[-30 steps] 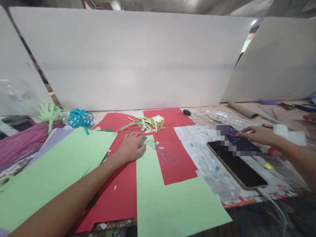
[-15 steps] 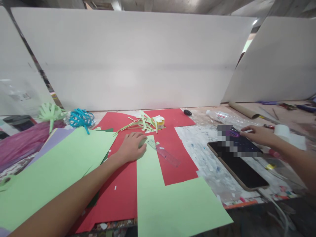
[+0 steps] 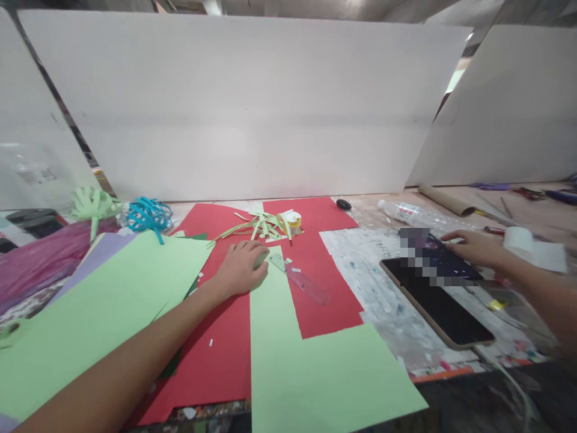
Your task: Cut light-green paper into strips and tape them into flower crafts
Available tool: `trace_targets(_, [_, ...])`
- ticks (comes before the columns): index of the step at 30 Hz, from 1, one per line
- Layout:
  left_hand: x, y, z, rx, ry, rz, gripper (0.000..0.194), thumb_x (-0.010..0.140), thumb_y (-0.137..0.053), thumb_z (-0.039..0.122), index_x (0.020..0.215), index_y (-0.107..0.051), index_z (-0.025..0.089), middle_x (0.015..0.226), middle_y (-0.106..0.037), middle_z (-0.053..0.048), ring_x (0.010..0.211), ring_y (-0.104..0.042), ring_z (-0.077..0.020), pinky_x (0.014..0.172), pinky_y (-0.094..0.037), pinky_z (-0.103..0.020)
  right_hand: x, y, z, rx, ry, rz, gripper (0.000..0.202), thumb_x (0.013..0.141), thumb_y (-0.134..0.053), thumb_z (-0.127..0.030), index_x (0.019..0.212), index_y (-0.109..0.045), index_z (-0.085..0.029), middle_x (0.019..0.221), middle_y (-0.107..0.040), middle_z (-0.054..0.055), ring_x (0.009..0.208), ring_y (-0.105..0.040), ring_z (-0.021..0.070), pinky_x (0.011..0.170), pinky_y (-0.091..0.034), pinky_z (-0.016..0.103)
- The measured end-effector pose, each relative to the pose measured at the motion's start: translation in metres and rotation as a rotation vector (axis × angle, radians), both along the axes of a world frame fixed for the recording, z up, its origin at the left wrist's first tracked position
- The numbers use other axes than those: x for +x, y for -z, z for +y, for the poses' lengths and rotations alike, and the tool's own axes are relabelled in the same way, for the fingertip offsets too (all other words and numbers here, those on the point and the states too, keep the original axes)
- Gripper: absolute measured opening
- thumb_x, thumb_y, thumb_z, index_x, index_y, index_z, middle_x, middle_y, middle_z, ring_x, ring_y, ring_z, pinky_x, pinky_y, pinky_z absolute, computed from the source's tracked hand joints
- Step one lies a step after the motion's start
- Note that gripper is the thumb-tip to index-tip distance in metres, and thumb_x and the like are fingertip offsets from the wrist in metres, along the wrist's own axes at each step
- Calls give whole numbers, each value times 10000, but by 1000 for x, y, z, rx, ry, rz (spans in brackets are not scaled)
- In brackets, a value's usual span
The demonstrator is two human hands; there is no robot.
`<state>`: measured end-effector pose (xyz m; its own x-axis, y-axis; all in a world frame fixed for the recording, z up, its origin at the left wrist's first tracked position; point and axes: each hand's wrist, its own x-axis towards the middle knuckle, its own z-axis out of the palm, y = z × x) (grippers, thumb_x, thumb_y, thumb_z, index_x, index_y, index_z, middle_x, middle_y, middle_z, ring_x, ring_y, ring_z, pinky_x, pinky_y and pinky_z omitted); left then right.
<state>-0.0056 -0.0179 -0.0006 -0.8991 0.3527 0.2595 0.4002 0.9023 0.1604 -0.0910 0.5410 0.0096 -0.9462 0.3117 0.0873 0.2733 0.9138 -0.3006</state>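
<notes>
My left hand [image 3: 243,267] lies palm down with its fingers stretched out, over the red paper [image 3: 211,361] and the top left edge of a light green paper piece [image 3: 274,337]. A clear pinkish ruler [image 3: 306,285] lies slantwise just right of its fingers. At the right, my right hand [image 3: 478,248] reaches to a dark phone [image 3: 451,261], fingers extended and touching its right side. A pixelated patch covers part of that phone. Nearer to me, a second phone [image 3: 444,313] with a black screen lies with a white cable [image 3: 505,373] at its end.
Green paper strips [image 3: 265,227] lie beside a yellow tape roll [image 3: 294,222]. To the left are more light green sheets [image 3: 117,307] and a blue paper-strip ball [image 3: 148,216]. A plastic bottle [image 3: 412,213], cardboard tube [image 3: 446,200] and white roll [image 3: 518,242] stand or lie at right.
My right hand's fingers have shifted slightly on the dark phone, and the purple shape on it is less visible. My left hand stays in place. The view has shifted slightly.
</notes>
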Motion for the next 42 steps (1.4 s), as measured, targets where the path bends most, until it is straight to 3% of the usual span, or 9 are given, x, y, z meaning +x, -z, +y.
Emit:
trace_targets(10, [-3, 3, -1, 4, 4, 14, 346, 886, -413, 340, 1156, -603, 234, 1264, -593, -66, 1181, -507, -281, 961, -391, -466, -4, 3, 8, -110, 6, -120, 507, 714, -613, -467, 1098, -613, -137, 913, -679, 155, 621, -606, 236, 472, -447, 301])
trace_targets(16, [-1, 1, 0, 1, -3, 6, 344, 882, -414, 322, 1151, -610, 236, 1261, -596, -66, 1176, -511, -280, 944, -405, -453, -2, -1, 4, -135, 10, -130, 412, 739, -570, -342, 1097, -607, -140, 826, -672, 128, 625, -596, 221, 471, -440, 279])
trace_targets(20, [0, 0, 0, 4, -9, 2, 354, 887, -412, 336, 1168, -604, 238, 1278, -590, -67, 1189, -503, -283, 961, -394, -468, 1, -2, 4, -156, 11, -135, 398, 743, -564, -310, 1102, -604, -143, 855, -678, 134, 636, -601, 221, 475, -446, 279])
trace_targets(29, [0, 0, 1, 2, -11, -10, 357, 887, -411, 339, 1170, -603, 235, 1290, -586, -69, 1205, -495, -287, 970, -390, -481, 2, -3, 6, -187, 35, -145, 363, 750, -536, -220, 1099, -597, -144, 715, -641, 92, 610, -604, 212, 477, -444, 267])
trace_targets(42, [-1, 0, 0, -7, -12, -9, 358, 889, -408, 342, 1161, -614, 234, 1294, -581, -65, 1192, -505, -284, 957, -408, -457, 2, -2, 4, -173, -8, -118, 334, 724, -567, -210, 1047, -614, -138, 725, -660, 97, 571, -591, 201, 460, -426, 261])
